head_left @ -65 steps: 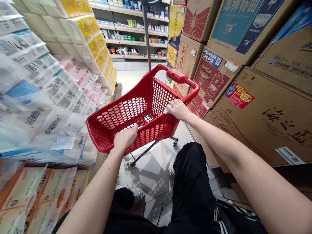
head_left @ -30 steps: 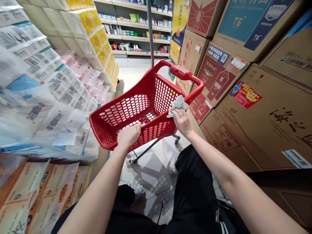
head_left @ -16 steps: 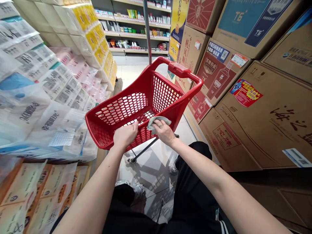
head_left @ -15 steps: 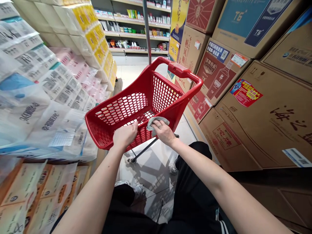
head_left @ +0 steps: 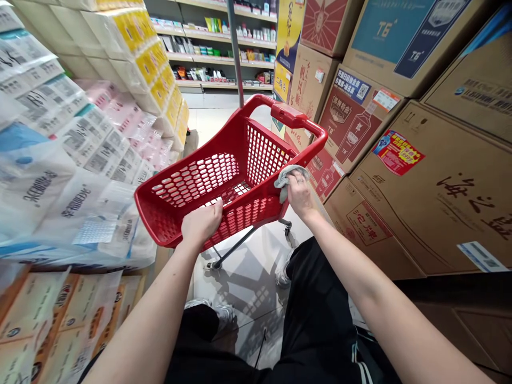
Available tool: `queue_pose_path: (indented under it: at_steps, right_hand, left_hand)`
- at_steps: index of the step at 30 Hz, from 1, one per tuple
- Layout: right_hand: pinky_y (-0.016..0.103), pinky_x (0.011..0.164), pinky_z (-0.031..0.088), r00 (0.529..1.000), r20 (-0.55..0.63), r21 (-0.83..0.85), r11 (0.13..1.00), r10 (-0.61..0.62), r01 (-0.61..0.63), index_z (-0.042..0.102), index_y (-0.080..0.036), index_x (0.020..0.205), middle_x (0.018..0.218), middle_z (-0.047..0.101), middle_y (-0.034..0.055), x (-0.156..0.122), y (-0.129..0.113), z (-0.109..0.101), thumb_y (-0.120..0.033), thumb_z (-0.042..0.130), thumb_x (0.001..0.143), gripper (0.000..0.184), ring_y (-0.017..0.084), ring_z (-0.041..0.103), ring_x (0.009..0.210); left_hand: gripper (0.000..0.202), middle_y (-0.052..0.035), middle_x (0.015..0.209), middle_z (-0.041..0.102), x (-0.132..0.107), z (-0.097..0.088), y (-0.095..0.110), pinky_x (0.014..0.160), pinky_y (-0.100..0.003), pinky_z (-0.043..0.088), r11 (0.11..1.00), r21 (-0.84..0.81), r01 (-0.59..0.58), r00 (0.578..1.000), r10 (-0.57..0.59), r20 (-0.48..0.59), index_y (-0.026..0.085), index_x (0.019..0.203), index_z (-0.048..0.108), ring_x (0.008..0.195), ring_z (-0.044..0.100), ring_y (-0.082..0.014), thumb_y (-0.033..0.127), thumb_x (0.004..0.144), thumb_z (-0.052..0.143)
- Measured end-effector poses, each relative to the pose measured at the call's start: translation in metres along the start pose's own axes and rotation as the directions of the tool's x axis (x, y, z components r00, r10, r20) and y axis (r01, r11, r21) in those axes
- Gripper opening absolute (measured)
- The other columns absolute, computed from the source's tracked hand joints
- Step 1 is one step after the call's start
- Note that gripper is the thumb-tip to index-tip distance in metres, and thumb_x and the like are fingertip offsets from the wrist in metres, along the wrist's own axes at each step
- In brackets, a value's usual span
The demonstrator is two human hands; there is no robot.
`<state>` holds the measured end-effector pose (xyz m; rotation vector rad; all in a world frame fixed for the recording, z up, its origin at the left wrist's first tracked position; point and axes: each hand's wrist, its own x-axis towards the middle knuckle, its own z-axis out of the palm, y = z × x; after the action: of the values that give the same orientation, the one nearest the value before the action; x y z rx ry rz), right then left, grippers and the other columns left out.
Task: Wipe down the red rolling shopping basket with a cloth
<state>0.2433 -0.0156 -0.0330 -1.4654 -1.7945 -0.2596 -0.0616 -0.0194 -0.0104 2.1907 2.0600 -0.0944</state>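
Note:
A red plastic shopping cart with grid-holed walls stands at an angle in front of me. My left hand is closed over the near rim of its basket, fingers hidden inside the wall. Farther along the same side, toward the handle, my right hand holds a grey-green cloth against the outer side and rim. The cart's handle rises beyond that hand, touched by neither one. Inside the basket I see only its red lattice walls and floor.
Stacked cartons form a wall on the right. Wrapped tissue packs pile up on the left, above orange-and-cream packages. A grey pole rises behind the cart, and store shelves stand at the back. My legs straddle the tiled floor.
My right hand has slid the cloth along the near side of the cart, to the right and toward the handle. My left hand keeps its grip on the rim.

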Motion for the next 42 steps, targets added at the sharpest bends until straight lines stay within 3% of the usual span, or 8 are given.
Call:
queue_pose_path:
  at_steps: [6, 15, 19, 25, 32, 36, 39, 42]
  right_hand:
    - [0.037, 0.105, 0.046, 0.987, -0.013, 0.205, 0.967, 0.160, -0.154, 0.060, -0.016, 0.121, 0.123, 0.056, 0.0132, -0.041, -0.038, 0.035, -0.016, 0.043, 0.092, 0.033, 0.022, 0.054, 0.119]
    - [0.038, 0.109, 0.042, 0.954, 0.269, 0.076, 0.990, -0.135, 0.119, 0.058, -0.013, 0.128, 0.131, 0.055, 0.0163, -0.052, -0.093, 0.063, -0.014, 0.044, 0.093, 0.038, 0.025, 0.052, 0.121]
    - [0.037, 0.104, 0.047, 0.938, 0.283, 0.053, 0.980, -0.200, 0.193, 0.059, -0.013, 0.128, 0.130, 0.057, 0.0158, -0.047, -0.073, 0.063, -0.011, 0.040, 0.094, 0.039, 0.024, 0.056, 0.115]
    - [0.038, 0.095, 0.052, 0.953, 0.151, 0.039, 0.962, 0.263, -0.272, 0.061, -0.012, 0.118, 0.121, 0.062, 0.0164, -0.058, -0.018, 0.076, -0.014, 0.041, 0.089, 0.035, 0.023, 0.060, 0.109]
    - [0.040, 0.082, 0.054, 0.876, 0.120, 0.150, 0.864, 0.466, -0.480, 0.063, -0.012, 0.104, 0.102, 0.067, 0.0166, -0.063, 0.009, 0.097, -0.021, 0.041, 0.083, 0.031, 0.023, 0.066, 0.092]
    - [0.041, 0.092, 0.050, 0.851, 0.084, 0.172, 0.833, 0.519, -0.525, 0.064, -0.013, 0.098, 0.101, 0.065, 0.0153, -0.049, -0.013, 0.088, -0.018, 0.041, 0.083, 0.028, 0.024, 0.063, 0.097]
    - [0.038, 0.096, 0.048, 0.895, 0.038, 0.204, 0.873, 0.445, -0.443, 0.063, -0.015, 0.103, 0.113, 0.061, 0.0153, -0.043, -0.052, 0.078, -0.016, 0.042, 0.086, 0.027, 0.024, 0.059, 0.105]
    - [0.033, 0.095, 0.049, 0.948, 0.177, 0.178, 0.939, 0.263, -0.293, 0.061, -0.014, 0.109, 0.119, 0.055, 0.0154, -0.043, -0.097, 0.071, -0.013, 0.043, 0.089, 0.027, 0.022, 0.061, 0.102]
  left_hand:
    - [0.084, -0.0173, 0.103, 0.072, -0.005, -0.002, 0.001, 0.077, -0.042, 0.049, 0.998, -0.032, 0.059, 0.998, -0.059, -0.001, 0.017, 0.101, 0.073, 0.098, 0.066, -0.0364, 0.058, 0.093, 0.000]
    - [0.082, -0.0178, 0.105, 0.072, -0.003, -0.006, 0.005, 0.074, -0.040, 0.048, 0.997, -0.014, 0.078, 0.997, -0.078, 0.000, 0.016, 0.101, 0.074, 0.097, 0.067, -0.0351, 0.055, 0.093, 0.002]
    - [0.082, -0.0183, 0.103, 0.072, -0.001, -0.006, 0.004, 0.071, -0.038, 0.048, 0.998, 0.017, 0.064, 0.998, -0.064, 0.012, 0.016, 0.104, 0.073, 0.094, 0.067, -0.0343, 0.053, 0.094, 0.001]
    - [0.081, -0.0159, 0.101, 0.072, 0.002, 0.001, -0.002, 0.069, -0.038, 0.047, 0.998, 0.057, 0.015, 1.000, -0.015, -0.006, 0.019, 0.108, 0.071, 0.093, 0.067, -0.0335, 0.053, 0.094, -0.001]
    - [0.080, -0.0167, 0.102, 0.072, 0.006, 0.003, -0.002, 0.070, -0.038, 0.047, 0.998, 0.066, 0.008, 1.000, -0.007, -0.004, 0.018, 0.114, 0.070, 0.094, 0.067, -0.0333, 0.052, 0.095, 0.000]
    - [0.080, -0.0171, 0.103, 0.072, 0.006, 0.002, 0.001, 0.072, -0.040, 0.048, 0.998, 0.054, 0.017, 1.000, -0.017, 0.009, 0.018, 0.111, 0.071, 0.095, 0.067, -0.0338, 0.052, 0.095, 0.000]
    - [0.078, -0.0167, 0.103, 0.072, 0.003, 0.001, 0.005, 0.074, -0.040, 0.048, 0.999, 0.037, 0.035, 0.999, -0.035, 0.011, 0.018, 0.109, 0.071, 0.097, 0.067, -0.0333, 0.052, 0.095, 0.002]
    - [0.078, -0.0180, 0.103, 0.072, 0.001, -0.001, 0.007, 0.074, -0.041, 0.049, 0.998, 0.037, 0.048, 0.999, -0.048, 0.003, 0.016, 0.111, 0.071, 0.096, 0.067, -0.0340, 0.051, 0.095, 0.003]
